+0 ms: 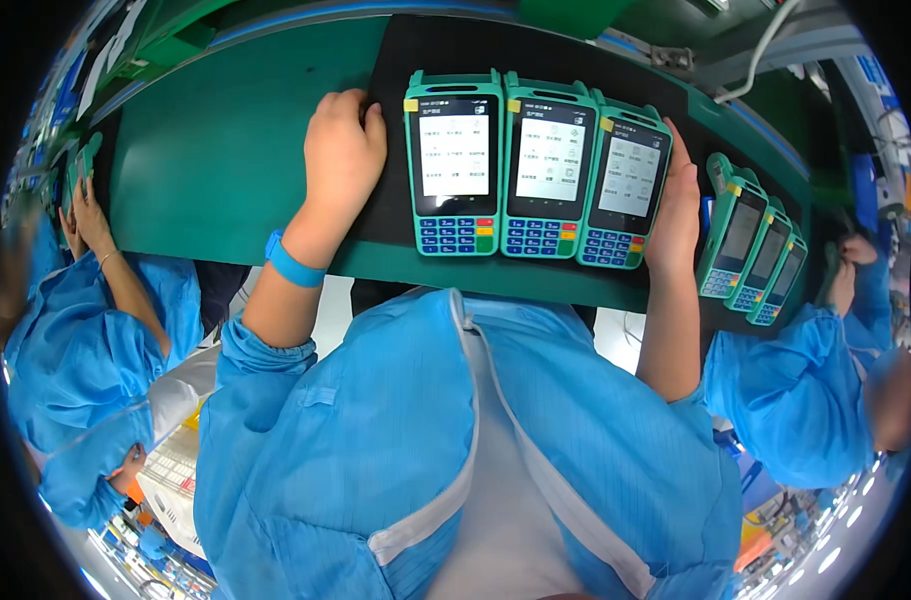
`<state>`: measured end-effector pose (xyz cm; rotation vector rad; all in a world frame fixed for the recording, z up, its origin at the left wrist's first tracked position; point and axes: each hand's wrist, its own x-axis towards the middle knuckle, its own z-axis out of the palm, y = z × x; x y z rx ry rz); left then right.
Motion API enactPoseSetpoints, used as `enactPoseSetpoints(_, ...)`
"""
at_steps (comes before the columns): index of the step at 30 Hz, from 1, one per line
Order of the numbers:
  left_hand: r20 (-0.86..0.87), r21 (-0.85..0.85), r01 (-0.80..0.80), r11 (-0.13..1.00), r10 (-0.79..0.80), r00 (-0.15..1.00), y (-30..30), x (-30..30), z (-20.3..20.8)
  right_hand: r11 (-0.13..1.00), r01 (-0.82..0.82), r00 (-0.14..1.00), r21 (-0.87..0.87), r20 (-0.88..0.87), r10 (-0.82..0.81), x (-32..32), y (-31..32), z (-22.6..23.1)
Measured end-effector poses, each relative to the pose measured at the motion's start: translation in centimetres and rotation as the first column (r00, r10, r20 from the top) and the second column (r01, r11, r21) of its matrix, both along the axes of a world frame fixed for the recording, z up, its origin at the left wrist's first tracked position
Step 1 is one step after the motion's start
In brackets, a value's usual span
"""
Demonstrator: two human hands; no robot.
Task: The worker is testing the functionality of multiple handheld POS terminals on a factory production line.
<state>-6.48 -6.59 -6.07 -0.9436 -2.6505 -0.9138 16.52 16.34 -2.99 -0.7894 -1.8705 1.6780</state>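
Three teal-framed card payment terminals lie side by side, screens lit: a left terminal (pixel 454 160), a middle terminal (pixel 544 165) and a right terminal (pixel 621 180). Each has a yellow sticker at its top left corner and a keypad below the screen. My left hand (pixel 346 150) rests left of the row, apart from it, with fingers curled into a loose fist; nothing shows in it, though its palm is hidden. Along the outer side of the right terminal lies my right hand (pixel 676 210), fingers stretched out and against its edge, not wrapped round it.
Under the terminals is a black mat (pixel 396 215) on a green work surface (pixel 216 170). Several more terminals (pixel 746 240) stand close together to the right of my right hand. A white cable (pixel 761 55) hangs at the back right. Co-workers in blue sit at both sides.
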Motion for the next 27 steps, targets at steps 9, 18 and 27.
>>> enactPoseSetpoints(9, 0.040, 0.044, 0.134, 0.990, -0.135, 0.990, 2.4, 5.0, 1.9, 0.995, 0.064, 0.998, 0.074, 0.002, -0.064, 3.6, 2.6, -0.9)
enactPoseSetpoints(18, 0.524, 0.773, 0.075, 0.630, -0.701, 0.484, 3.4, 7.5, 0.5, 0.985, 0.034, 0.999, 0.168, 0.030, -0.040, 2.7, 1.3, 0.0)
enactPoseSetpoints(27, 0.111, 0.272, 0.334, 0.903, -0.374, 0.921, 4.2, 8.1, 2.8, 0.945, -0.052, 0.992, 0.322, 0.128, 0.011, 2.7, 2.1, 0.6)
